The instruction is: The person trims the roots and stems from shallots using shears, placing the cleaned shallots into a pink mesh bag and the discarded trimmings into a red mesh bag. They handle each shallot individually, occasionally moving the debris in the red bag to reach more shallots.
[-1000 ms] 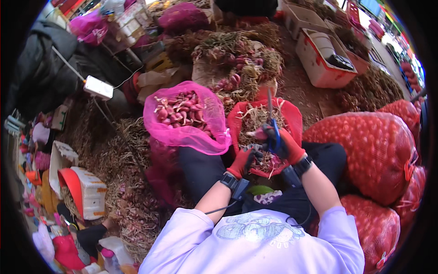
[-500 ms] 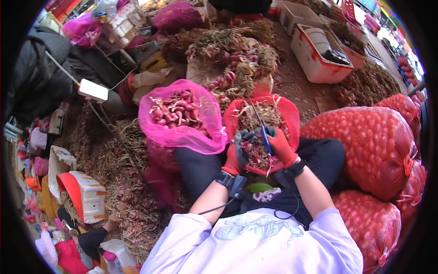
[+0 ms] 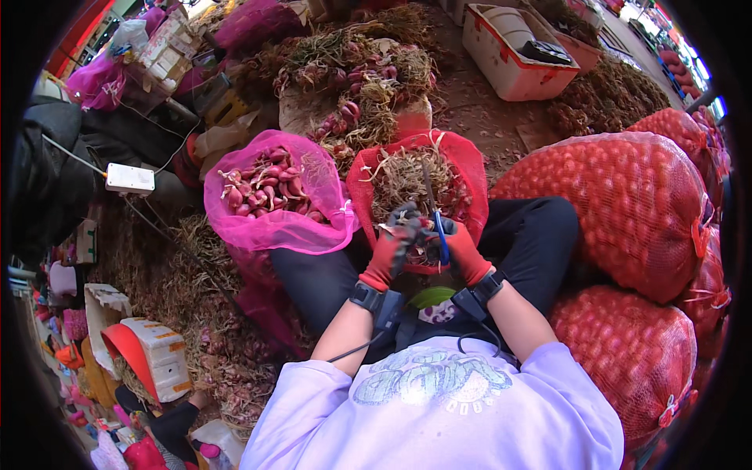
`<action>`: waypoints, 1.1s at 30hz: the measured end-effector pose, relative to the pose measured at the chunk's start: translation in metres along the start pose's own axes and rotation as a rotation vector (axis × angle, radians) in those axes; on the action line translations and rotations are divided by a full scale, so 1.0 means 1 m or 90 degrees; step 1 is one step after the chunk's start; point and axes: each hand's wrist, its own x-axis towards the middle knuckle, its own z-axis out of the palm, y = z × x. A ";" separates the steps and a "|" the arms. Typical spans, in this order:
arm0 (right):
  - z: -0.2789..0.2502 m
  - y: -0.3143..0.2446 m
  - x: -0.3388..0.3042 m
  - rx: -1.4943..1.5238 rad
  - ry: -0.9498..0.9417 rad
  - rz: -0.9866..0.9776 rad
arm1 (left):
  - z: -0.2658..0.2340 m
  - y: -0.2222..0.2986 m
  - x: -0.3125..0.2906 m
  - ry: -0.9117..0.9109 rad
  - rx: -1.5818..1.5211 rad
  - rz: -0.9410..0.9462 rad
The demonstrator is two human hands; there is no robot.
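Note:
Scissors (image 3: 442,239) with blue handles are in my right hand (image 3: 466,249), their blades pointing up and away. Both hands wear red gloves with dark grey fingers. My left hand (image 3: 394,241) is closed just left of the scissors, its fingers slightly blurred, around what looks like a shallot whose pale end pokes out. Under both hands is a red mesh bag (image 3: 475,184), open at the top and filled with dry stems and trimmings (image 3: 413,184). Left of it, a pink mesh bag (image 3: 223,227) holds loose trimmed shallots (image 3: 270,185).
Full red mesh sacks (image 3: 603,200) stand to my right. Ahead lies a heap of untrimmed shallots with dry stalks (image 3: 368,74). White foam boxes (image 3: 513,74) stand at the far right. More stalks (image 3: 227,337) cover the ground at left, near a white power bank-like box (image 3: 130,178) on a cable.
The whole view has shifted, so the bags and heap sit farther left and higher. My left fingers have shifted, with a pale end now showing; my right hand still holds the scissors.

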 end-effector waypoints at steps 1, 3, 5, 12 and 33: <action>-0.005 0.001 -0.002 0.003 0.011 -0.001 | 0.009 0.005 -0.007 -0.040 0.082 -0.020; 0.002 0.003 -0.006 -0.233 -0.004 -0.143 | -0.024 -0.023 -0.001 0.025 0.094 -0.005; 0.003 -0.003 -0.012 -0.103 -0.014 -0.027 | -0.052 -0.048 0.006 0.116 0.137 0.029; -0.007 0.005 -0.004 0.251 -0.004 0.113 | -0.023 -0.034 0.001 0.110 0.274 0.161; -0.007 -0.004 0.001 0.047 0.010 0.051 | -0.022 -0.027 -0.009 0.063 0.140 -0.003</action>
